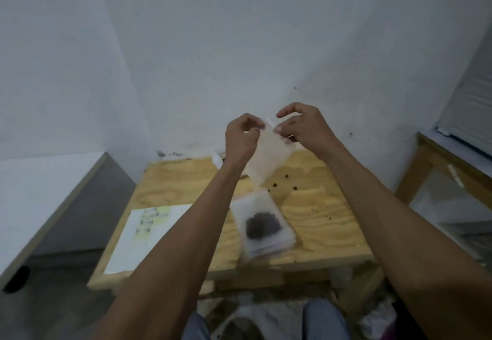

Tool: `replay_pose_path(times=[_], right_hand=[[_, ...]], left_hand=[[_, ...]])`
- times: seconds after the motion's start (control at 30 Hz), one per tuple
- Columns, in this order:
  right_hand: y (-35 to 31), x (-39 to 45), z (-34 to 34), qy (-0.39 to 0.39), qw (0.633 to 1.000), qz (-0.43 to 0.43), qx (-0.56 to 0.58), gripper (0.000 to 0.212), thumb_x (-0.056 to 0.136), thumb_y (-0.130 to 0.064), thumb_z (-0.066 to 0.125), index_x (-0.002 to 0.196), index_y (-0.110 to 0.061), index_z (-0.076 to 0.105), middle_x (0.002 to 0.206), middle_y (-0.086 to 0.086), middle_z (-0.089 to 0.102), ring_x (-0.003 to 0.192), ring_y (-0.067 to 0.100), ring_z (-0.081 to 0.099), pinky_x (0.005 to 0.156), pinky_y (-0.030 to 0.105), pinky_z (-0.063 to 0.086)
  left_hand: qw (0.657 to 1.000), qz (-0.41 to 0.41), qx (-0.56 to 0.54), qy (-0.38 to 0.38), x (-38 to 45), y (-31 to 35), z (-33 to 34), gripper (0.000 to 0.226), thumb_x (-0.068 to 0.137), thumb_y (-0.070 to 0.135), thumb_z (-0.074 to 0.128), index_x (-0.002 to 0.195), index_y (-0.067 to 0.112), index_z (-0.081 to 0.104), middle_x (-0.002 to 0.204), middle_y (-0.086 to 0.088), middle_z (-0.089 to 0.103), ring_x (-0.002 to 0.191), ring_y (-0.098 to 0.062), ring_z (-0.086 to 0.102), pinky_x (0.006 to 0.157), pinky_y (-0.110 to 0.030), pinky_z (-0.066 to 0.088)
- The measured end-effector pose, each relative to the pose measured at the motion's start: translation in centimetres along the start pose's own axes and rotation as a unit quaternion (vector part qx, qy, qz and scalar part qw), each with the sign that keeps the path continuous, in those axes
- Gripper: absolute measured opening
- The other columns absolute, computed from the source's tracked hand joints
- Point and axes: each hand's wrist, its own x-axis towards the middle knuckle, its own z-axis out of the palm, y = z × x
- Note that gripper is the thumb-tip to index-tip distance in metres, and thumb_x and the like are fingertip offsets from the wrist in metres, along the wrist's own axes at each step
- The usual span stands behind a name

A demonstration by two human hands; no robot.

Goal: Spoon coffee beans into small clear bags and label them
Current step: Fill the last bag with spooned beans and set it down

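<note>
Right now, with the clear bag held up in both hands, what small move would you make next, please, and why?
Probably pull the mouth open: the left hand and right hand pinch the top of the bag, which hangs, apparently empty, above the wooden table.

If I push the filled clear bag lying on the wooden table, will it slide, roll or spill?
The filled clear plastic bag lies flat, so it probably slides rather than rolls. Its dark bean clump looks small, so likely light. Film looks floppy; whether its top is sealed is unclear.
</note>
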Motion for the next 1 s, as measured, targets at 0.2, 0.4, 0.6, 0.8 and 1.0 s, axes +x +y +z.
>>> replay_pose_path(times=[0.2, 0.4, 0.6, 0.8, 1.0], right_hand=[[-1.7, 1.0, 6.2, 0.027, 0.999, -0.038, -0.003, 0.028, 0.081, 0.001, 0.078, 0.096, -0.015, 0.061, 0.081, 0.012, 0.075, 0.072, 0.021, 0.071, 0.068, 0.038, 0.061], [-1.9, 1.2, 9.3, -0.005, 1.0, -0.029, 0.006, 0.025, 0.082, 0.0, 0.077, 0.095, -0.012, 0.06, 0.08, 0.008, 0.075, 0.076, 0.021, 0.074, 0.071, 0.04, 0.062], [-1.4, 1.4, 10.7, -0.025, 0.999, -0.043, 0.015, 0.024, 0.084, 0.0, 0.078, 0.085, -0.017, 0.061, 0.08, 0.009, 0.073, 0.076, 0.02, 0.073, 0.067, 0.035, 0.061], [-0.5, 1.2, 13.6, -0.019, 0.988, -0.118, -0.093, 0.016, 0.085, -0.009, 0.077, 0.086, -0.025, 0.078, 0.086, -0.003, 0.077, 0.074, 0.009, 0.072, 0.067, 0.022, 0.056], [-0.4, 1.5, 15.1, -0.01, 0.986, -0.114, -0.12, 0.015, 0.089, -0.009, 0.074, 0.098, -0.017, 0.082, 0.082, -0.008, 0.075, 0.074, 0.003, 0.069, 0.072, 0.017, 0.052]], left_hand=[[0.994, -0.014, 0.029, 0.108, -0.1, 0.3, -3.6, 0.008, 0.086, 0.026, 0.073, 0.089, 0.019, 0.07, 0.106, -0.003, 0.065, 0.1, -0.018, 0.064, 0.088, -0.038, 0.054], [0.979, -0.098, -0.166, 0.062, -0.6, 0.4, -6.9, 0.022, 0.091, 0.012, 0.077, 0.099, -0.001, 0.061, 0.085, -0.022, 0.07, 0.071, -0.026, 0.072, 0.063, -0.037, 0.062], [0.973, -0.12, -0.185, 0.064, -1.1, -0.7, -9.2, 0.015, 0.09, -0.006, 0.064, 0.104, 0.0, 0.06, 0.084, -0.031, 0.068, 0.067, -0.028, 0.072, 0.06, -0.035, 0.06], [0.986, -0.099, -0.105, 0.084, -0.8, -1.7, -10.0, 0.021, 0.088, -0.01, 0.053, 0.092, -0.002, 0.072, 0.085, -0.023, 0.073, 0.071, -0.026, 0.074, 0.059, -0.032, 0.059], [0.981, -0.139, -0.123, 0.06, -1.0, -2.9, -11.1, 0.017, 0.092, 0.001, 0.062, 0.107, 0.003, 0.069, 0.108, -0.021, 0.071, 0.089, -0.026, 0.076, 0.062, -0.032, 0.061]])
